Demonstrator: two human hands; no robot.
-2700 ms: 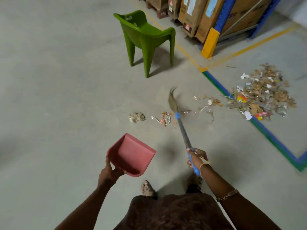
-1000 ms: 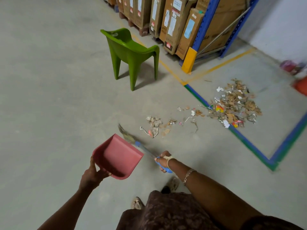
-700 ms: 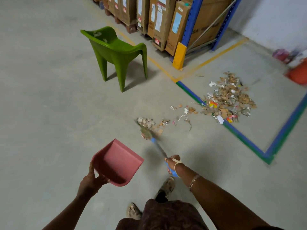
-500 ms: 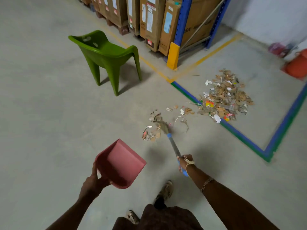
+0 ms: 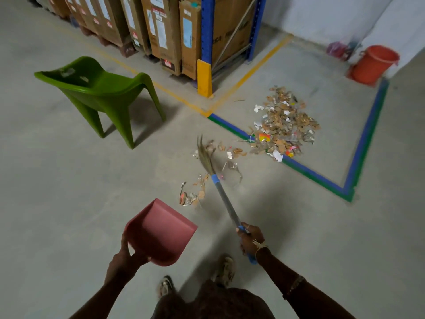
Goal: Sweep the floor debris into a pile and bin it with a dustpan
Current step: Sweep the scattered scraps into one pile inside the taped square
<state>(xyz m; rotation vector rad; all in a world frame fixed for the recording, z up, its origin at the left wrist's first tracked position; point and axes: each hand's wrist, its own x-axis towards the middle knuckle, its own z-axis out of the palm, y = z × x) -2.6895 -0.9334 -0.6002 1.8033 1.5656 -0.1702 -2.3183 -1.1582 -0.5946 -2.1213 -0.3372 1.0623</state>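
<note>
Right hand [image 5: 249, 238] grips the broom [image 5: 220, 189] at its handle end; left hand [image 5: 125, 257] holds the dustpan [image 5: 161, 231] by its back rim. Scraps [image 5: 204, 187] lie near the pile [image 5: 282, 125]: light, likely scatter. Sweep gently.

Pink dustpan [image 5: 162, 233], green chair [image 5: 101, 88], orange bucket [image 5: 373, 64], blue-banded grey broom handle [image 5: 226, 201], brown-and-white debris pile [image 5: 284, 125].

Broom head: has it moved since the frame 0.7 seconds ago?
Yes. The broom head has swept forward and to the right, ending closer to the near end of the blue-green floor tape.
</note>
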